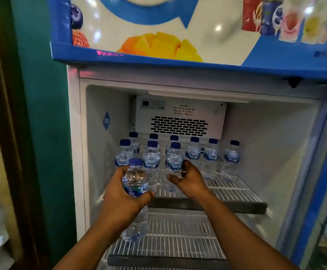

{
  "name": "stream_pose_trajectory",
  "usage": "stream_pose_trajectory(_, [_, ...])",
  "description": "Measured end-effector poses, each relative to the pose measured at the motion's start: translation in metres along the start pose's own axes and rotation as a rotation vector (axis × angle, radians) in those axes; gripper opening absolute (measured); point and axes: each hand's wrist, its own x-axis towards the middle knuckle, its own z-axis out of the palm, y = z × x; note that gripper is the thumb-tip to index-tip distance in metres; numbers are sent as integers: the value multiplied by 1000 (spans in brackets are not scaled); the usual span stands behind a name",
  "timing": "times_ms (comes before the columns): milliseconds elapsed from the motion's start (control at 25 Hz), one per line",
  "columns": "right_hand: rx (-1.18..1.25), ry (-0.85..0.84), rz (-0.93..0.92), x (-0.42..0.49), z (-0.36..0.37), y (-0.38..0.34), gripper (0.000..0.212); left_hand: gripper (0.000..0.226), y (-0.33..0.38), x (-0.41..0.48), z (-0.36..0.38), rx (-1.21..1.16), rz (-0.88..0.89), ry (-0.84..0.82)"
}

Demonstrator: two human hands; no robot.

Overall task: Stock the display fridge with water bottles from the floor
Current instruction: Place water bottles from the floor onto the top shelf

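The display fridge (275,145) stands open in front of me. Several small clear water bottles with blue caps and blue labels (211,154) stand in two rows on its upper wire shelf (236,189), mostly at the left and back. My left hand (119,193) is closed around one more bottle (136,178), held upright in front of the shelf's left edge. My right hand (189,179) is over the shelf's front with fingers apart, just beside the lower part of a front-row bottle (174,158); it holds nothing.
A second wire shelf (178,236) lies below the first. The fridge's fan housing with vent slots (179,126) is at the back wall. A teal wall (42,114) flanks the fridge on the left, and its open door frame (318,172) on the right.
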Motion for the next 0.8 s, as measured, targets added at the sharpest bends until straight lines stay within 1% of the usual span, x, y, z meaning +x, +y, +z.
stream_pose_trajectory(160, [-105,36,-39,-2,2,3,60,69,-4,0,15,5,-1,-19])
stream_pose_trajectory(360, [-132,49,-56,-6,2,4,62,68,7,2,29,26,11,-50])
stream_pose_trajectory(520, [-153,16,-38,-8,-1,1,66,65,14,1,37,10,20,-61])
stream_pose_trajectory(560, [-133,61,-49,-11,-2,-1,61,65,15,1,39,2,22,-66])
stream_pose_trajectory(640, [-29,215,-89,-23,-10,-11,40,63,17,1,41,-21,29,-70])
stream_pose_trajectory(680, [47,227,-99,-31,-18,-17,32,62,18,3,43,-46,36,-71])
stream_pose_trajectory(720, [123,144,-102,-39,-27,-24,27,60,19,5,45,-85,42,-74])
stream_pose_trajectory(760, [198,-40,-109,-50,-36,-32,26,58,21,6,48,-135,47,-82])
stream_pose_trajectory(800, [268,-277,-116,-61,-43,-40,28,56,23,7,51,-186,55,-94])
